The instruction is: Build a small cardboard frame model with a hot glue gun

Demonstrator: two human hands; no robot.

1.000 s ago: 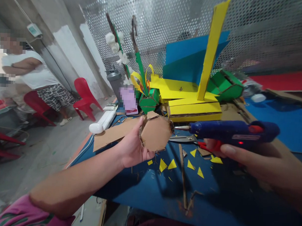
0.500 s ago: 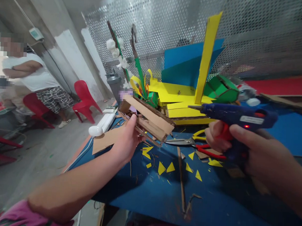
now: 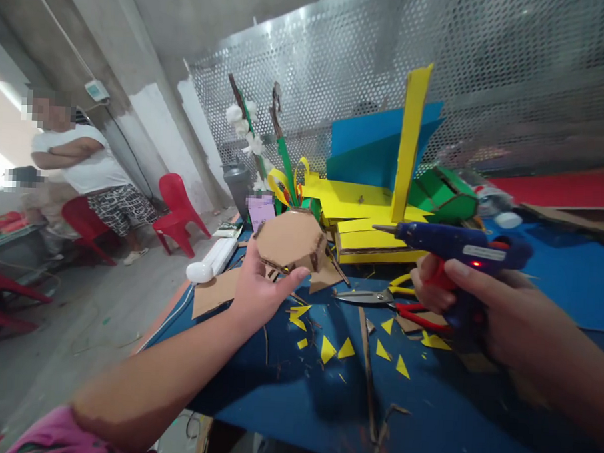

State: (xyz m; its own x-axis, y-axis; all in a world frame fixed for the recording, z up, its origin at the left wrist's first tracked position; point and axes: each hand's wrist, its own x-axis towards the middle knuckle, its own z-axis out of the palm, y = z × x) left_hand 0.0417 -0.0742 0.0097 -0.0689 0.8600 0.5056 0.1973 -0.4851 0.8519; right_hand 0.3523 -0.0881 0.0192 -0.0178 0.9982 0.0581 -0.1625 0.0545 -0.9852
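Observation:
My left hand grips a brown cardboard hexagonal piece and holds it above the blue table, its flat face turned up toward me. My right hand is wrapped round the handle of a blue hot glue gun with a red trigger and a lit red lamp. The gun's nozzle points left and stands a short way right of the cardboard piece, not touching it.
Scissors, red-handled pliers, yellow paper triangles and cardboard strips lie on the table. Yellow, blue and green card models stand behind. A perforated metal screen backs the table. A person stands at left by red chairs.
My left hand has turned the cardboard piece from edge-on back to face-up and lifted it a little. The glue gun has stayed roughly where it was. The camera tilted up slightly.

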